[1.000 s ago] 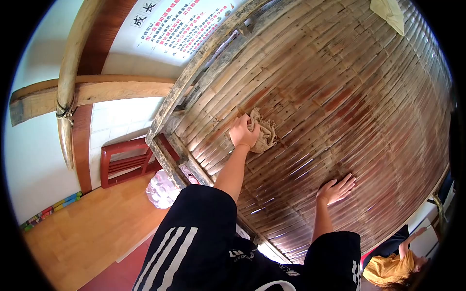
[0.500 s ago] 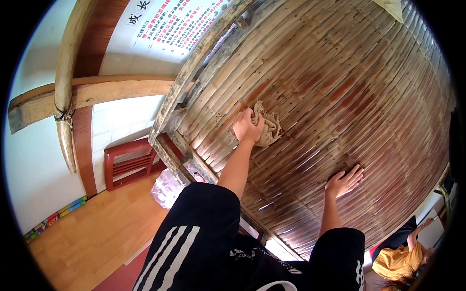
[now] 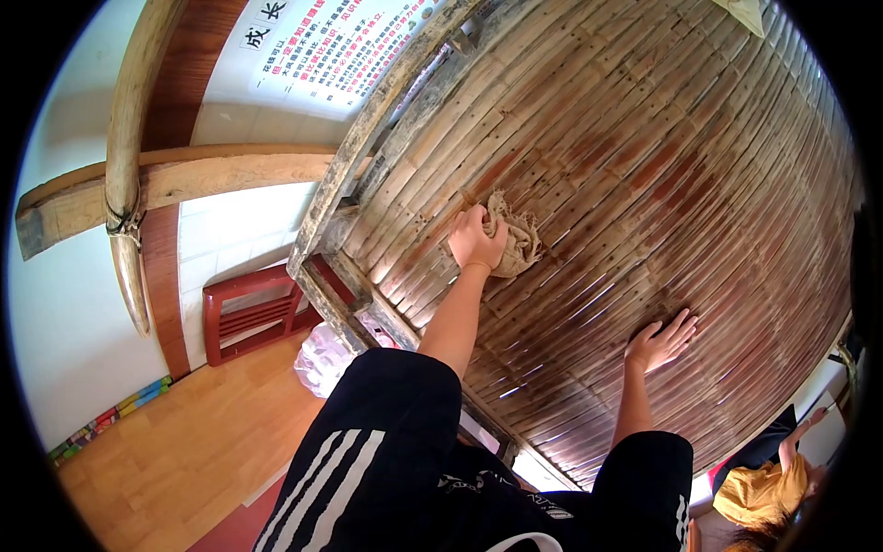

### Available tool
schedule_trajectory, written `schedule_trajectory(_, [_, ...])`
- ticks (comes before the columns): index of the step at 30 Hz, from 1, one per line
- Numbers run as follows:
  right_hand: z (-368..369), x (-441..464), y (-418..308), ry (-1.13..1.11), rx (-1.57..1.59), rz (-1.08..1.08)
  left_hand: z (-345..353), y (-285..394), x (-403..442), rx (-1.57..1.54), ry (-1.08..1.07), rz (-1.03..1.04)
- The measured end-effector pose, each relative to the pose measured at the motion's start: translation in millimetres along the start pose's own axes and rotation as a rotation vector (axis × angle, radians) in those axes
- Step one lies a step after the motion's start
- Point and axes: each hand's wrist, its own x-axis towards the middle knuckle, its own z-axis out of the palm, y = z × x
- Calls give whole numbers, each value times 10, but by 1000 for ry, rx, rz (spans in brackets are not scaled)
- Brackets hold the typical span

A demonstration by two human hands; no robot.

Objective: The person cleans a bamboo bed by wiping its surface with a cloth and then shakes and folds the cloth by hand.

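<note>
My left hand point(image 3: 476, 237) is closed over a frayed beige cloth point(image 3: 520, 250), which is bunched up and pressed on the slatted bamboo surface point(image 3: 570, 212). Part of the cloth lies under my palm, out of sight. Lower and to the right, my right hand point(image 3: 660, 342) rests flat on the bamboo with its fingers spread. The slats run diagonally, and reddish-brown, damp-looking patches show between the two hands and beyond them.
A worn wooden frame point(image 3: 336, 216) edges the bamboo on the left. Beyond it are a red wooden chair point(image 3: 253, 313), a plastic bag point(image 3: 322, 359) and a wooden pole point(image 3: 122, 175). A person in a yellow top point(image 3: 759, 492) is at lower right.
The whole view has shifted slightly. Both hands stay in nearly the same places on the bamboo, the left still on the cloth.
</note>
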Motion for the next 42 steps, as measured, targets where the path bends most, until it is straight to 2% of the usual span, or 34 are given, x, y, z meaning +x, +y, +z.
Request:
schedule_trajectory(17, [15, 3, 11, 13, 18, 4, 11, -11, -5, -23, 31, 2])
schedule_trajectory(23, [-6, -5, -1, -33, -8, 18, -24, 42, -2, -33, -18, -97])
schedule_trajectory(42, [-4, 4, -8, -4, 34, 7, -4, 6, -1, -24, 18, -38])
